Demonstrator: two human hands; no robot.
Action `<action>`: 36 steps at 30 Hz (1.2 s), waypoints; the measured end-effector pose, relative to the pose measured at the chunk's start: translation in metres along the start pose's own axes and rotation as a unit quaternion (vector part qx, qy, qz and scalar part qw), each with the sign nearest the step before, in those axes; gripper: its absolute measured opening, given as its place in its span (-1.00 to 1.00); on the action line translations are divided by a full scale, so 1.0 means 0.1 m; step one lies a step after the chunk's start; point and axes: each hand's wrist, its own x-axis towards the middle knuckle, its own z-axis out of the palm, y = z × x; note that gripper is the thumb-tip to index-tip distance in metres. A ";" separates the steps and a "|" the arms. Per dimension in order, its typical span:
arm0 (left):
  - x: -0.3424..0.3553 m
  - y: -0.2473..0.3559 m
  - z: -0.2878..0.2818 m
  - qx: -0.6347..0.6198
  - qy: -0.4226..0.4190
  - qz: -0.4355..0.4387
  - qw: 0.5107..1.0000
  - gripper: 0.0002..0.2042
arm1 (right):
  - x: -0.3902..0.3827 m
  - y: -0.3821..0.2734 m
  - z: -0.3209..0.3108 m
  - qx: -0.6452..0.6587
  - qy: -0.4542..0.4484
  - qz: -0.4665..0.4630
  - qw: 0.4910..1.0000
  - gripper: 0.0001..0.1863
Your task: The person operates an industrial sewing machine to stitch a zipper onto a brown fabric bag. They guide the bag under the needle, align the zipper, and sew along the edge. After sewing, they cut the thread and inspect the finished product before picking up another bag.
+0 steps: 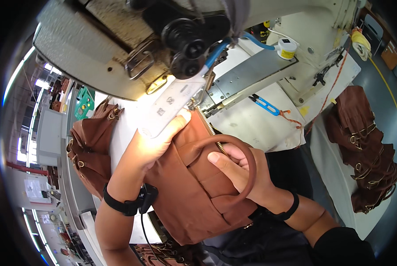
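Note:
A brown leather handbag (176,186) lies across my lap, its zipper edge under the sewing head. Gold teeth of the zipper (206,120) run along that edge. My left hand (152,144) holds the bag near the needle area, thumb pressed on the leather; a white plate (174,104) hides its other fingers. My right hand (251,173) reaches through the round leather handle (252,160) and pinches the zipper edge between thumb and bent fingers. Most of the needle area (192,104) is hidden behind the plate.
The sewing machine's head (92,53) overhangs from the top left, its lamp lit. Blue thread snips (264,105) lie on the white work surface. More brown leather bags stand at left (90,150) and right (358,150). A small white bottle (287,48) sits on the machine.

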 end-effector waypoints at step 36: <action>0.49 0.03 -0.40 -0.118 -0.080 -0.014 0.990 -0.74 | 0.47 -0.03 0.11 0.015 -0.010 0.018 1.000 -0.69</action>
